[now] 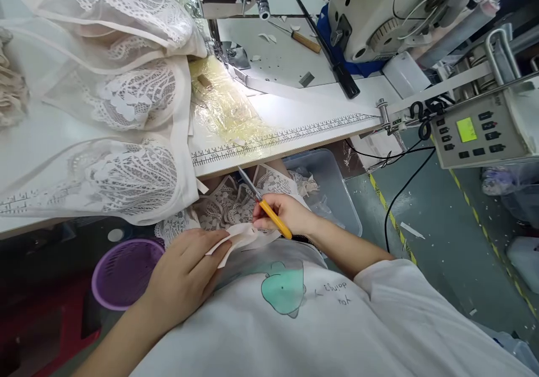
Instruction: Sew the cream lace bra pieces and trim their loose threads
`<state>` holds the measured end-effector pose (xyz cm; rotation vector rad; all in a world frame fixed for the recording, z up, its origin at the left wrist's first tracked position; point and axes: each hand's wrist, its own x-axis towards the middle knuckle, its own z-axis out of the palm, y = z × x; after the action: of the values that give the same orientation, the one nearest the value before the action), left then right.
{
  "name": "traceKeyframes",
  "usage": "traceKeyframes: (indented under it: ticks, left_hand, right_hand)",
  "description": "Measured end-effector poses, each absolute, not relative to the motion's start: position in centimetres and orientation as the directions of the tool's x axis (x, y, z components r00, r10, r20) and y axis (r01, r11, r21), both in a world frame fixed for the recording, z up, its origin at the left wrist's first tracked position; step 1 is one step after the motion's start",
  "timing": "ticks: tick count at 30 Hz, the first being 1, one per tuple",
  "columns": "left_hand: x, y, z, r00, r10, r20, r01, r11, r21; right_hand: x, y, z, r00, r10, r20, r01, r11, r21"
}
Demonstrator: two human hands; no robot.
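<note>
In front of my shirt, my left hand (187, 267) is closed on a pale fabric band (236, 241), whose folded end pokes out between the fingers. The band runs across to my right hand (284, 213), where the thumb and fingertips pinch its other part. That same hand also holds a slim tool with an orange handle (275, 219) and a pointed grey metal end; its exact kind is unclear. The metal tip points up toward the table edge. White lace fabric (227, 204) hangs around and beyond my hands, partly hidden by them.
White lace bras (135, 177) lie on the left of the table (320, 110), which has a printed ruler along its edge. Behind stands a sewing machine (370, 17), with a control panel (484, 132) to the right. A purple basket (122, 273) and a clear bin (341, 197) are below.
</note>
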<state>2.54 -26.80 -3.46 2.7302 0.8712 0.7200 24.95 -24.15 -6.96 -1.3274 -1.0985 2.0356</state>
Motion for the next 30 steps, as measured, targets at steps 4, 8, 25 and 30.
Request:
traceKeyframes:
  ticks: [4,8,25,30]
  left_hand:
    - [2.7,-27.0,-3.7,0.692,0.607,0.391,0.511,-0.794,0.33]
    - [2.5,-26.9,-3.8,0.717,0.59,0.372,0.506,-0.807,0.305]
    - [5.7,-26.5,-1.7,0.762,0.546,0.348,0.387,-0.815,0.43]
    - [6.3,-26.3,-2.3,0.773,0.538,0.336,0.388,-0.82,0.42]
  right_hand:
    - [25.0,-24.4,-6.7,-0.454,0.695,-0.558,0.128,-0.569,-0.812]
    - [24.8,-25.0,-6.7,-0.475,0.668,-0.572,-0.079,-0.681,-0.728]
    - [23.8,-24.0,-5.9,-0.359,0.788,-0.499,0.497,-0.291,-0.817]
    - [23.4,-23.1,-6.1,-0.246,0.871,-0.425,0.709,-0.138,-0.692]
